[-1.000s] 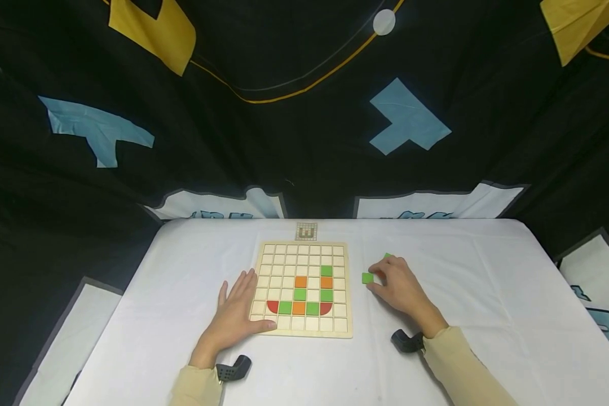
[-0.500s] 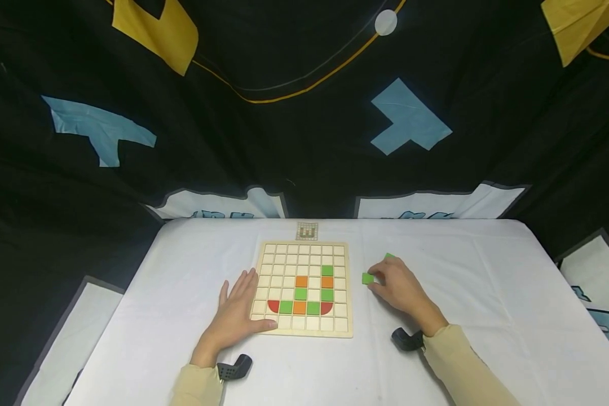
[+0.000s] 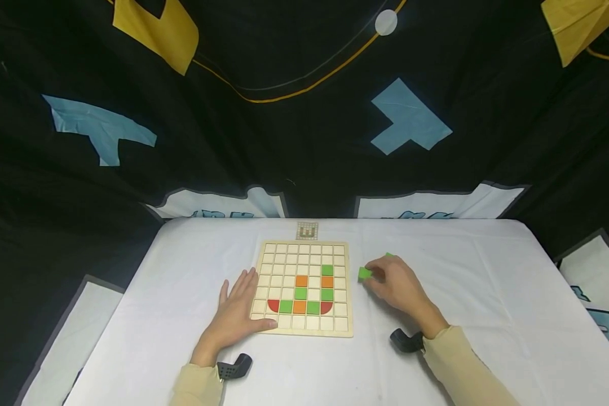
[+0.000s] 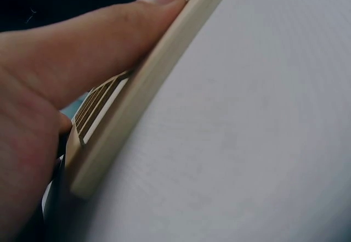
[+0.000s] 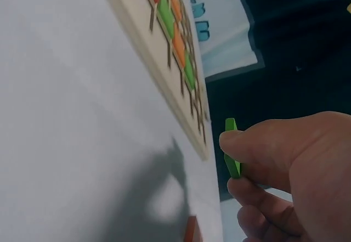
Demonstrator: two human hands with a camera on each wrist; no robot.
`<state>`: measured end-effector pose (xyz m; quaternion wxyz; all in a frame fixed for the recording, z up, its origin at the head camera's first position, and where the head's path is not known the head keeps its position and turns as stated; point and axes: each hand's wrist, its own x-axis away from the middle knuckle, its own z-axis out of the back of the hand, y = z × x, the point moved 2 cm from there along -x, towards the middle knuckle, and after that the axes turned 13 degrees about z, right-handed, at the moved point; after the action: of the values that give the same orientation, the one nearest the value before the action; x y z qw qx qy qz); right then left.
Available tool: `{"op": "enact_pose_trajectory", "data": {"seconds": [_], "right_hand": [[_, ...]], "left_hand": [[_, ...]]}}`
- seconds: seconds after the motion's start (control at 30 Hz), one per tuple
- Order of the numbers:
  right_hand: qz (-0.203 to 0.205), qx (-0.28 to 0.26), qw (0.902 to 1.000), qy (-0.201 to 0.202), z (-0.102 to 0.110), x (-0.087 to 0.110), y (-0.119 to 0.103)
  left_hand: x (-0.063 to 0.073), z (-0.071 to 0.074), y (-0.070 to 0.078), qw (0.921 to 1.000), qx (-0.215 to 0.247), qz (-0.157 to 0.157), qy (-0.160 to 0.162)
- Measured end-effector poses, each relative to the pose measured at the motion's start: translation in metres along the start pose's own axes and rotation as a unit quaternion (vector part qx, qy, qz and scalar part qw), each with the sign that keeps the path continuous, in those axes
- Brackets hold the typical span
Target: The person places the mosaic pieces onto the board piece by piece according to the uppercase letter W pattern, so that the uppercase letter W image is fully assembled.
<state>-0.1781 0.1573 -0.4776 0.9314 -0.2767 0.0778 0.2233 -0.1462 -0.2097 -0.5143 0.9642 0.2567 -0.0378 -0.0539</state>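
Note:
In the head view a square wooden grid board (image 3: 312,323) holds red, green and orange tiles (image 3: 299,307). My left hand (image 3: 230,318) lies with straight fingers along its left edge, the thumb over the front left corner. The left wrist view shows that thumb (image 4: 109,44) on top of the board's rim (image 4: 137,107). To the right of the board, my right hand (image 3: 398,282) pinches a green square tile (image 3: 364,273) between thumb and fingers. That green tile (image 5: 231,157) appears edge-on in the right wrist view, raised over the white cloth. The pinching index finger is partly hidden.
A small card with a grid pattern (image 3: 307,230) lies behind the board. Another green tile (image 3: 388,255) peeks out past the right hand. At the bottom of the right wrist view is an orange-red piece (image 5: 190,231). A dark curtain (image 3: 304,141) hangs behind the table.
The right hand's green tile has lifted and tilted, shifting slightly left toward the board. The left hand and the board have stayed in place.

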Motion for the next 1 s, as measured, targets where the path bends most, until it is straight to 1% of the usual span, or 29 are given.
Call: {"op": "enact_pose_trajectory", "data": {"seconds": [0.2,0.3,0.37,0.53,0.73,1.0], "right_hand": [[0.015,-0.011,0.9997,0.012,0.000,-0.003,-0.013],[0.017,-0.018,0.9996,0.014,-0.001,-0.004,-0.019],[0.012,-0.019,0.9997,0.012,-0.003,-0.005,-0.023],[0.016,-0.023,0.9995,0.012,-0.010,-0.009,-0.032],[0.043,-0.033,0.9983,0.021,-0.019,-0.013,-0.043],[0.053,-0.051,0.9972,0.015,-0.031,-0.017,-0.059]], "left_hand": [[0.000,0.000,0.001,1.0000,0.001,0.002,-0.001],[0.000,0.000,0.001,1.0000,0.000,0.004,-0.003],[0.000,0.000,0.001,1.0000,0.000,0.005,-0.004],[0.000,0.000,0.000,0.9999,0.000,0.008,-0.006],[-0.001,0.000,0.000,0.9999,0.001,0.010,-0.004],[0.000,0.000,0.000,1.0000,0.002,0.007,-0.001]]}}
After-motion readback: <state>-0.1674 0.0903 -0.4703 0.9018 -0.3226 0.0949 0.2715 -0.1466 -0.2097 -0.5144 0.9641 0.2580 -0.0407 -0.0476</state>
